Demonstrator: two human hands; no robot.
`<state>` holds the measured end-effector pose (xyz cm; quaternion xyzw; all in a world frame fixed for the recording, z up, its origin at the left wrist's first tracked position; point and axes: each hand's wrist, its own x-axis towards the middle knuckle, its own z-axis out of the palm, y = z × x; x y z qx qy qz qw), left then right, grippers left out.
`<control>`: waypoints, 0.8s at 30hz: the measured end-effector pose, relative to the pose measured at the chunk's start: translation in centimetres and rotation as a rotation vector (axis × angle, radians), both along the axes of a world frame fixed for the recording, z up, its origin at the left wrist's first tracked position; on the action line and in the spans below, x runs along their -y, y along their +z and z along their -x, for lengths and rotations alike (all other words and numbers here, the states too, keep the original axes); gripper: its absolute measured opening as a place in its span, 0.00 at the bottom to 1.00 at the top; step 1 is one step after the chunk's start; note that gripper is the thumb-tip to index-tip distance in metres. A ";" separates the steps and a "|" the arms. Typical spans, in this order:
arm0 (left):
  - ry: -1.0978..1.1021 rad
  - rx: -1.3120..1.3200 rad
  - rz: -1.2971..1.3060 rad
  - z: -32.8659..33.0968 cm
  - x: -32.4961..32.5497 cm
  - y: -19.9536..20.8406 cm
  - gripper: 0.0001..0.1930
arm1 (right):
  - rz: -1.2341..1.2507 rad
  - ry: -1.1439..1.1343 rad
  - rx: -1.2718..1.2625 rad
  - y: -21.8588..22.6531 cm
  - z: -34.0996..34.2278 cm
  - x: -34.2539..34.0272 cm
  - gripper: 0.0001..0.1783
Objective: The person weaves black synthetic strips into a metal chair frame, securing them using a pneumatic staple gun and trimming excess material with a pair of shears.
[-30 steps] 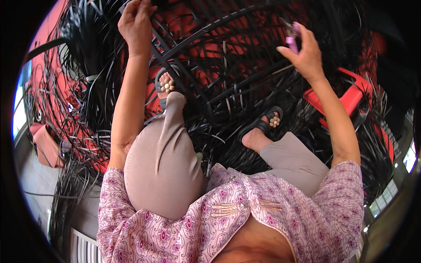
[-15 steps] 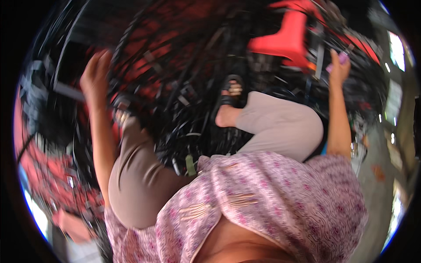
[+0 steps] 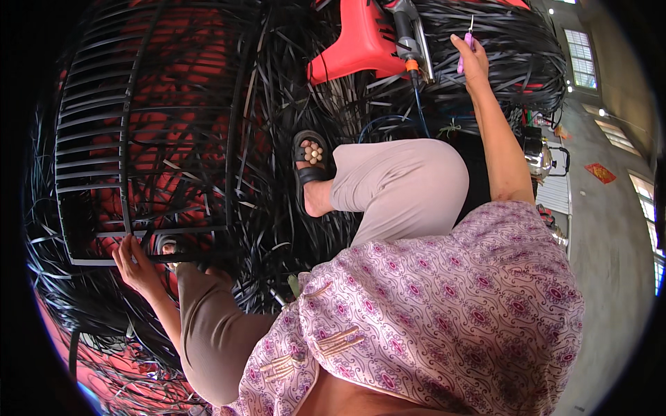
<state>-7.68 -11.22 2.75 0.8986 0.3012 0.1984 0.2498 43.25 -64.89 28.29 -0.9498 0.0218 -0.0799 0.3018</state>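
Note:
At the lower left, my left hand [image 3: 139, 269] has its fingers curled at the near rail of a black slatted frame [image 3: 126, 139], apparently gripping it. Dark strips are woven in rows across the frame's bars at its far end. Up at the right, my right hand [image 3: 474, 64] is closed round a small pink-handled tool [image 3: 465, 54] with a thin metal tip pointing away from me. Its exact kind is hard to make out. Loose black strips [image 3: 284, 229] lie heaped between my sandalled feet and around the frame.
A red plastic stool [image 3: 357, 45] is at the far middle. Against it rests an air tool [image 3: 409, 35] with an orange connector and a blue hose [image 3: 420, 111]. A bundle of black strips [image 3: 520, 62] lies far right, with a metal kettle [image 3: 535, 149] nearer.
My view has turned to the right and sharpened. The left hand has come down and nearer, onto the frame's near rail. The right hand still holds the pink-handled tool.

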 end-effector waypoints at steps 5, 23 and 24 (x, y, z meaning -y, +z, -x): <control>-0.335 -0.073 -0.084 0.7 3.5 -0.2 0.10 | 0.051 -0.109 0.391 1.2 5.4 3.8 0.42; -0.907 -0.334 -0.002 0.3 6.9 2.8 0.22 | -0.219 -0.854 -0.191 3.5 16.9 43.8 0.25; -0.877 -0.375 -0.011 0.9 6.1 2.9 0.21 | -0.194 -0.814 -0.228 1.9 16.4 44.5 0.25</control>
